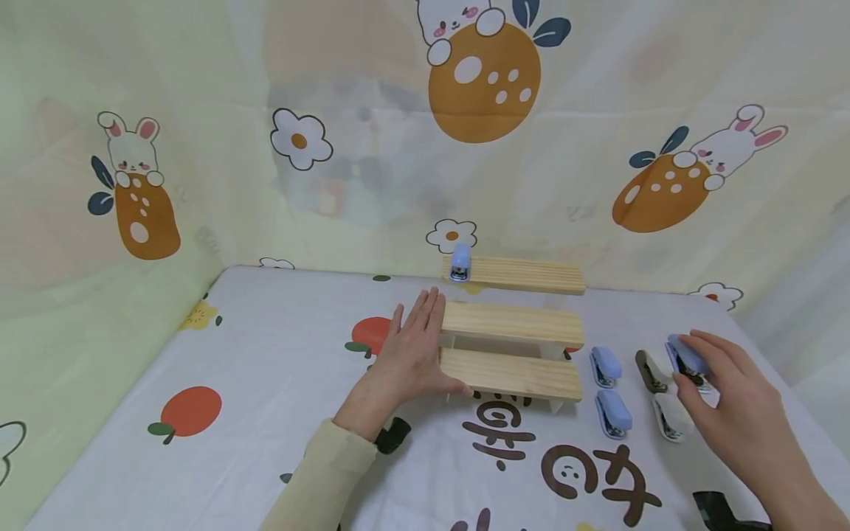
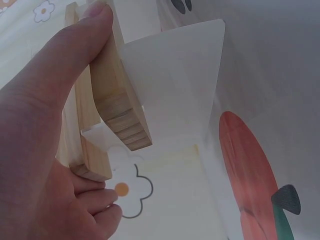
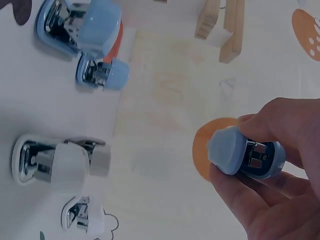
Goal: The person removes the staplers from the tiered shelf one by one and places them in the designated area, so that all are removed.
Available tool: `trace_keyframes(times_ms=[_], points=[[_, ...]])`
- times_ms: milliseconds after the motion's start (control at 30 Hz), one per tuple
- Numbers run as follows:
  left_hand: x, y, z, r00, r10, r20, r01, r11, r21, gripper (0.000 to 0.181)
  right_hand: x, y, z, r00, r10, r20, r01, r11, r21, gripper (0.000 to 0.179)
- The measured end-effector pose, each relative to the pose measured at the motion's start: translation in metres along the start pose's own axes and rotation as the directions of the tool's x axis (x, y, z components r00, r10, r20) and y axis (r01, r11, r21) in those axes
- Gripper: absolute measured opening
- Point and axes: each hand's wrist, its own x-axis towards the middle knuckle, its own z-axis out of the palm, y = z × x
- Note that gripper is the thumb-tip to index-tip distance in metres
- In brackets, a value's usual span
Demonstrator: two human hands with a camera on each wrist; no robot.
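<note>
A three-tier stand has wooden planks, the lowest plank (image 1: 511,374) in front, on whitish supports (image 2: 172,75). My left hand (image 1: 413,354) lies against its left end, fingers straight, with the thumb at the lowest plank's front edge. On the left end of the top plank (image 1: 531,274) stands a small light-blue stapler (image 1: 460,263). To the stand's right, my right hand (image 1: 744,405) pinches another blue stapler (image 3: 240,150) between thumb and fingers. Beside it are a grey-green stapler (image 1: 652,371) and a white stapler (image 1: 671,417), partly covered by the hand.
Two more blue staplers, the rear one (image 1: 606,366) and the front one (image 1: 614,414), stand between the stand and my right hand. Another small white stapler (image 3: 82,215) shows in the right wrist view. A printed cloth (image 1: 265,383) covers the table, and a patterned curtain (image 1: 372,199) hangs behind.
</note>
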Motion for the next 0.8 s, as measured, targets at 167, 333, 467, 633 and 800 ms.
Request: trace_keyframes(times_ms=[167, 333, 467, 633, 800], points=[[0.0, 0.002, 0.0, 1.0, -0.001, 0.005, 0.001, 1.0, -0.002, 0.142, -0.002, 0.009, -0.004, 0.999, 0.023, 0.022, -0.023, 1.0, -0.022, 0.06], [0.0, 0.001, 0.0, 1.0, -0.003, 0.001, 0.003, 1.0, -0.008, 0.142, -0.003, 0.017, -0.009, 0.997, 0.046, 0.058, -0.044, 0.998, -0.039, 0.056], [0.0, 0.001, 0.0, 1.0, 0.006, -0.008, -0.006, 1.0, -0.007, 0.142, -0.004, 0.022, -0.012, 0.993, 0.069, 0.097, -0.064, 0.997, -0.05, 0.049], [-0.001, 0.001, 0.001, 1.0, 0.008, -0.01, -0.008, 1.0, -0.007, 0.142, -0.006, 0.028, -0.014, 0.967, 0.163, 0.198, -0.147, 0.985, -0.09, 0.046], [-0.001, 0.001, 0.001, 1.0, 0.01, -0.009, -0.01, 1.0, -0.002, 0.143, -0.009, 0.036, -0.017, 0.938, 0.231, 0.258, -0.207, 0.971, -0.116, 0.044]])
